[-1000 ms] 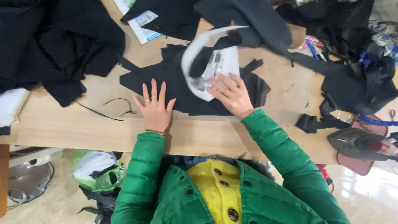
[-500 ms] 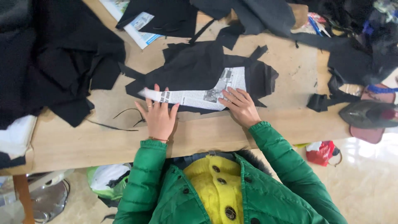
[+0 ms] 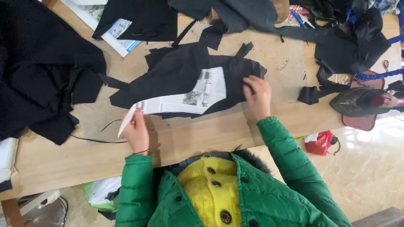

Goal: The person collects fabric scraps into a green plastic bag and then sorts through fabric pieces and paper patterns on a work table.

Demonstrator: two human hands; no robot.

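Note:
A newspaper pattern piece (image 3: 185, 98) lies across a cut piece of black fabric (image 3: 176, 71) on the wooden table (image 3: 63, 159). My left hand (image 3: 135, 130) pinches the pattern's narrow left end and lifts it slightly off the table. Fingers spread, my right hand (image 3: 256, 96) presses flat on the black fabric just right of the pattern. Both arms wear green jacket sleeves.
A large heap of black cloth (image 3: 42, 71) fills the left of the table and more black pieces (image 3: 349, 42) lie at the back right. A dark iron (image 3: 362, 101) rests on its stand at the right edge. Printed papers (image 3: 118, 31) sit at the back. A red bag (image 3: 318, 143) lies on the floor.
The paper pattern, earlier curled up under my right hand, now lies spread over the fabric. My left hand left the bare table and took its left end; my right hand slid right onto the fabric.

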